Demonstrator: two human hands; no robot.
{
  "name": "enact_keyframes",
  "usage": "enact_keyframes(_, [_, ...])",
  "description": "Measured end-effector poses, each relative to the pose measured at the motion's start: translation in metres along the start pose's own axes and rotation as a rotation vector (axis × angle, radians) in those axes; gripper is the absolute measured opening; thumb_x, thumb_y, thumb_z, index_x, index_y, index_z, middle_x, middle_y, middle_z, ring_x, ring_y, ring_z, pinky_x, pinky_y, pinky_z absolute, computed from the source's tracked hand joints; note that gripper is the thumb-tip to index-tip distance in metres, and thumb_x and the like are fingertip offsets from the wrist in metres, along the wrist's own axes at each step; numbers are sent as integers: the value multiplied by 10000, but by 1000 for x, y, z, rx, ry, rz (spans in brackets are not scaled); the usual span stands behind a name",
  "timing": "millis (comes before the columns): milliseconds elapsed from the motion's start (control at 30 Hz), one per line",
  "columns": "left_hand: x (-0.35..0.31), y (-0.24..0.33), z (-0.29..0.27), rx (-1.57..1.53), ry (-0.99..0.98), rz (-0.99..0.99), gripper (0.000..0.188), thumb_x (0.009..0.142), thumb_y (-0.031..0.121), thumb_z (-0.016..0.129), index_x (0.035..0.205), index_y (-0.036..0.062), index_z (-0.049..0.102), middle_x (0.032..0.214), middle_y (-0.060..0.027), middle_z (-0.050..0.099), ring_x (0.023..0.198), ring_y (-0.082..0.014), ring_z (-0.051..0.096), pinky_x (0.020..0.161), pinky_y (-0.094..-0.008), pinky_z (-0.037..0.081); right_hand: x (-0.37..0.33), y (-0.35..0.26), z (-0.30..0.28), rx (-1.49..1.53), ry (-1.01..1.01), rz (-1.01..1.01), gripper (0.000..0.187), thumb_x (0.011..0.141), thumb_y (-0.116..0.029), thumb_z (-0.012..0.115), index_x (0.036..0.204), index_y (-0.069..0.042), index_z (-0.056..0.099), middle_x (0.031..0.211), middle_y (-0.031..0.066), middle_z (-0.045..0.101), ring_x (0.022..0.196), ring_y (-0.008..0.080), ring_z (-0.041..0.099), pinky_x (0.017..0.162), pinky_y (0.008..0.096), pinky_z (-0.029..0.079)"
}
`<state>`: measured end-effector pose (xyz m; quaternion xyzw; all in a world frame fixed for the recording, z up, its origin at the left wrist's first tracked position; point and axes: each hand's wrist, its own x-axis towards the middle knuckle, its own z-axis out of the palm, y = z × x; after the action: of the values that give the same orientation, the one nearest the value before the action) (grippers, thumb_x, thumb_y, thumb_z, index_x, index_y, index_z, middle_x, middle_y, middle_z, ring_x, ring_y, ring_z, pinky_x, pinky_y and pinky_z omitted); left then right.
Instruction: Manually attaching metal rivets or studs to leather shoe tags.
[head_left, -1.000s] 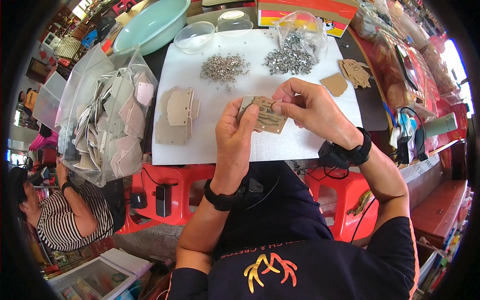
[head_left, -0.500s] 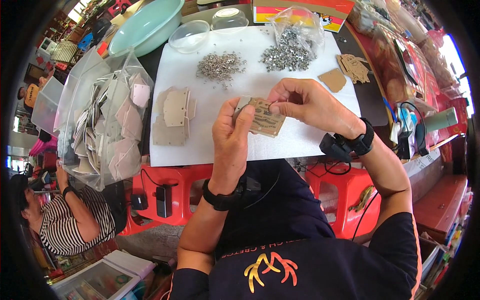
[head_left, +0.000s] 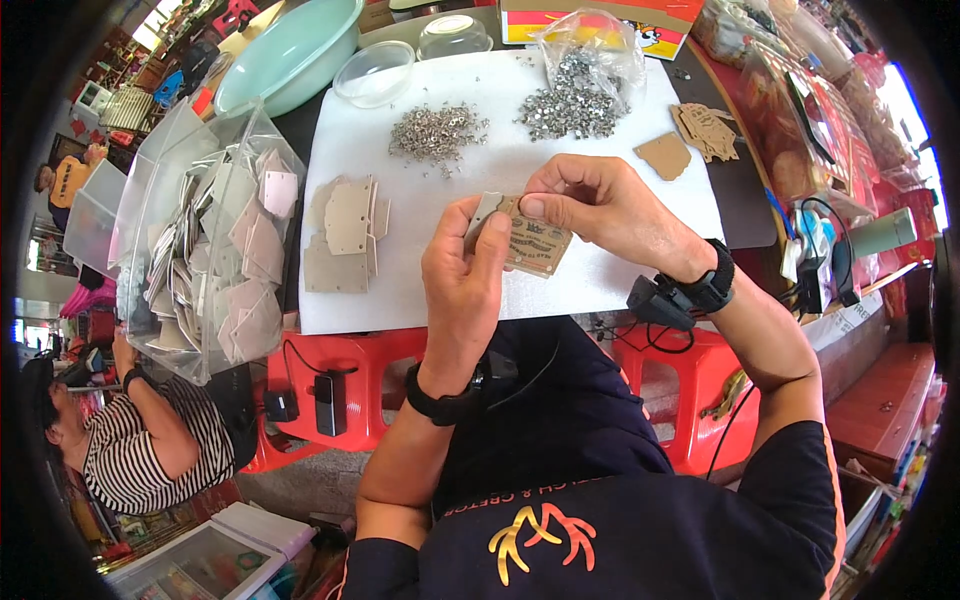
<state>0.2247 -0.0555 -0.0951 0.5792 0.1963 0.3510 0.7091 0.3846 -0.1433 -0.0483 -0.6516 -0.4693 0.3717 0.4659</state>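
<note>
A small brown printed board lies with a plain greyish plate in my left hand, its thumb pressed on top and the fingers curled beneath. At the board's upper corner, the thumb and index finger of my right hand are pinched together. Whatever lies between those fingertips is too small or hidden to name. Both hands are above the white foam sheet. Beyond them are a pile of small metal pieces and another pile of shiny metal pieces, partly in a clear plastic bag.
Plain plates are stacked at the sheet's left, beside a clear bin full of similar plates. Brown boards lie at the right edge. Clear bowls and a pale green basin stand behind. Another person sits at the left.
My right fingertips have shifted left along the board's upper edge to its corner. The board has turned slightly in my left hand, which stays in about the same place.
</note>
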Motion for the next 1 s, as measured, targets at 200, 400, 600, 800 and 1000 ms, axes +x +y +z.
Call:
enact_keyframes(200, [0,1,4,-11,23,30,216,975,109,562,1146,-23,562,982,-48,641,871,-61,578,758,-220,479,-1,6,4,147,5,-21,165,932,-186,648,992,-32,652,797,-32,639,725,19,550,638,198,452])
enact_keyframes(400, [0,1,2,-15,28,63,190,975,105,561,1127,-8,574,965,-28,630,853,-54,566,745,-215,470,-4,-2,7,2,68,-46,108,902,-130,655,990,-67,660,698,-52,536,612,21,458,534,220,391])
enact_keyframes(600, [0,5,4,50,42,109,164,976,103,558,1104,2,577,924,-4,601,826,-41,537,726,-207,455,-3,5,13,-117,193,-288,95,878,-117,681,950,-59,658,693,-40,495,571,39,402,500,229,347])
enact_keyframes(800, [0,5,2,92,22,106,159,966,108,576,1090,9,584,924,-3,597,834,-41,533,727,-208,453,-2,6,11,28,156,-154,104,889,-128,685,938,-40,657,699,-27,515,585,42,414,514,227,369])
enact_keyframes(1000, [2,6,2,184,30,143,157,958,120,605,1069,9,598,934,-1,603,845,-51,536,742,-217,460,-4,-1,11,-158,172,-309,93,875,-73,661,947,-17,645,762,44,563,637,111,526,573,272,438])
